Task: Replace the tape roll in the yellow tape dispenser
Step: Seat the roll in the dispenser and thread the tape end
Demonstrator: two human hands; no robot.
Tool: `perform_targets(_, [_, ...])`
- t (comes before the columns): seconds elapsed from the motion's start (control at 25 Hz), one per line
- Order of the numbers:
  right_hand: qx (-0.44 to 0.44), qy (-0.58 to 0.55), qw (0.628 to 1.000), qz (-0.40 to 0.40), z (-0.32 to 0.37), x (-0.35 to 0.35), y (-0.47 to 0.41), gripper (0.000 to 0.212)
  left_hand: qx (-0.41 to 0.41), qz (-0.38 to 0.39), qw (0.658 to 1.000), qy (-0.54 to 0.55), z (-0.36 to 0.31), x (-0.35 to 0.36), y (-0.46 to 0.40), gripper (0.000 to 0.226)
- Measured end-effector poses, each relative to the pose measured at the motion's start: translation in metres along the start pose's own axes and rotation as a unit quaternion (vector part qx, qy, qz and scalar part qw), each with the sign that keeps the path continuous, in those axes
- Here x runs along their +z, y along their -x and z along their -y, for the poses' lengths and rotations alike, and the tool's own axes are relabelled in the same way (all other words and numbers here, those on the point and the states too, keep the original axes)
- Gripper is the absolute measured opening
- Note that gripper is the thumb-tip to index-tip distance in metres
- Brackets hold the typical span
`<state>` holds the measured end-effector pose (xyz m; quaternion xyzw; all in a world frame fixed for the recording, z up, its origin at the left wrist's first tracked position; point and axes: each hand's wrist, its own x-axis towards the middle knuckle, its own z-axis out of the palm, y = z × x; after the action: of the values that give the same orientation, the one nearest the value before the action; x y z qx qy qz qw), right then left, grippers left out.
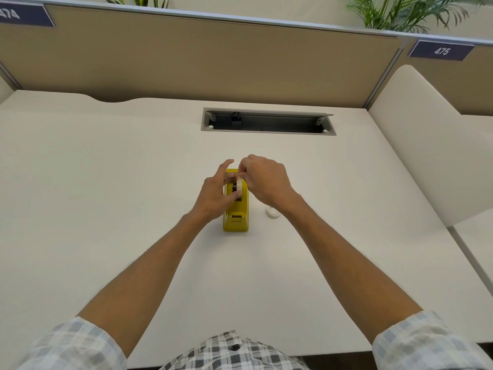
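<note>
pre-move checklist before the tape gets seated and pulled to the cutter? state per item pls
1. Left hand holds the tape roll at the yellow dispenser: ok.
2. Right hand pinches at the roll's top, likely the tape end: ok; end itself cannot tell.
3. Roll fully seated in its cradle: cannot tell, hands cover it.
4. Cutter end faces the person, unobstructed: ok.
5. Other roll lies on the desk, apart from the dispenser: ok.

Your tape dispenser [235, 209] is bright yellow. The tape roll [239, 186] in it is white with a black middle. Another small roll [272, 212] on the desk [106, 182] is white, and the desk is cream. Your shirt [226, 351] has grey and white checks. The wall panel [186, 57] is tan, with dark blue number signs [441, 50]. The plants [405, 12] are green.
</note>
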<state>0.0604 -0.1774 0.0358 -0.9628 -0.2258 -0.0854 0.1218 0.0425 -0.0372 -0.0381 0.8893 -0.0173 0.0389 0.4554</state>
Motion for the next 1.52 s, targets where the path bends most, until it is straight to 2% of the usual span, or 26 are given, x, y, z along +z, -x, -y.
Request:
perform_targets(0.4, [0.057,-0.057,0.996,0.031,-0.006,0.013,-0.014,0.019,0.007,-0.011,1.000,-0.002,-0.013,-0.002,0.005,0.100])
perform_targets(0.84, [0.103,-0.105,0.988,0.046,-0.009,0.024,-0.019,0.017,0.012,-0.029,0.999,-0.016,-0.019,-0.001,0.008,0.099])
perform_targets(1.04, [0.104,-0.116,0.987,0.044,-0.008,0.026,-0.019,0.016,0.007,-0.021,1.000,0.019,-0.019,-0.002,0.011,0.090])
perform_targets(1.32, [0.102,-0.137,0.985,0.040,-0.009,0.026,-0.017,0.017,-0.027,-0.061,0.994,0.088,-0.020,-0.002,0.005,0.068])
perform_targets(1.52, [0.098,-0.140,0.985,0.038,-0.010,0.026,-0.016,0.016,-0.073,-0.061,0.994,0.048,-0.016,-0.001,0.001,0.055])
